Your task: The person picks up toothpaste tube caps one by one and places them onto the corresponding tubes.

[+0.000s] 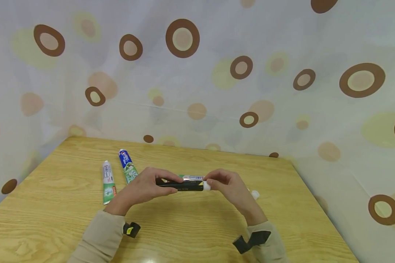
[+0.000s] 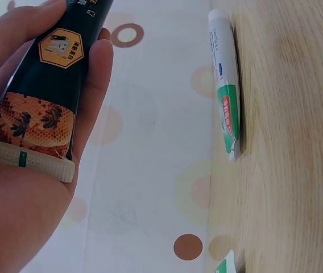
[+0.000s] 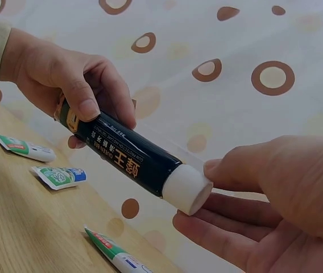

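Because the left hand [image 1: 144, 187] has its grip round the rear of the black Queen Bee toothpaste tube [image 3: 130, 152] above the worktop [image 1: 184, 226], the white cap [image 3: 185, 189] seems left exposed for the right hand [image 1: 231, 187], whose grip pinches it; a blue-and-green tube [image 1: 128, 167] and a white-and-green tube [image 1: 108, 183] lie leftward, seemingly leaving room.

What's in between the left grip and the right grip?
A black tube with a white cap: the left grip holds the tube and the right grip pinches the cap. The head view shows it, with a green-and-white tube lying behind.
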Action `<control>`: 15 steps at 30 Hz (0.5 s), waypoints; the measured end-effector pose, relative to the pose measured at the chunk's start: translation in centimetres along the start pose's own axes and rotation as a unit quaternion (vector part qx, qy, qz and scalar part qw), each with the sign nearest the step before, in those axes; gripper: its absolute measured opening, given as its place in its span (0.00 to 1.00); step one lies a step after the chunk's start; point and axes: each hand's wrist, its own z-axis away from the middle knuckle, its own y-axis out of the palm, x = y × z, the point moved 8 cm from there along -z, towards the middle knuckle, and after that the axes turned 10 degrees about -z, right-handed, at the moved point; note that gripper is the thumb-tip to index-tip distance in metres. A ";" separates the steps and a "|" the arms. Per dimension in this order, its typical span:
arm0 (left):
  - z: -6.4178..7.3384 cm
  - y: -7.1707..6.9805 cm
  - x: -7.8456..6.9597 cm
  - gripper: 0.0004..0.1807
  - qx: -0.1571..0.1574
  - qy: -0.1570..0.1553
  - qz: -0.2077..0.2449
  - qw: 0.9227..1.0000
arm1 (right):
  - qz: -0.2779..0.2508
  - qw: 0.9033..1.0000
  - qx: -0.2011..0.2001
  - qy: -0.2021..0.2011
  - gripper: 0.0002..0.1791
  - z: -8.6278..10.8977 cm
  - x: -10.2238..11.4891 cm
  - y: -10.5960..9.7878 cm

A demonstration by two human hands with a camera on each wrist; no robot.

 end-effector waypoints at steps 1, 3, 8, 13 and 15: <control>0.0 0.0 0.0 0.14 0.000 -0.001 0.000 1.000 | 0.003 1.000 -0.003 -0.001 0.13 0.0 0.0 -0.1; 0.0 0.0 0.1 0.14 -0.002 -0.002 -0.002 1.000 | -0.002 1.000 -0.001 -0.004 0.13 0.0 0.1 -0.1; -0.1 -0.2 0.1 0.14 -0.006 -0.002 -0.003 1.000 | -0.018 1.000 0.020 -0.005 0.13 0.0 0.2 0.1; 0.0 -0.2 0.2 0.14 -0.002 -0.005 0.002 1.000 | -0.022 0.999 0.026 0.003 0.15 -0.1 0.0 0.2; 0.0 -0.2 0.2 0.14 -0.002 -0.003 0.003 1.000 | -0.013 1.000 0.023 0.003 0.15 -0.1 0.0 0.2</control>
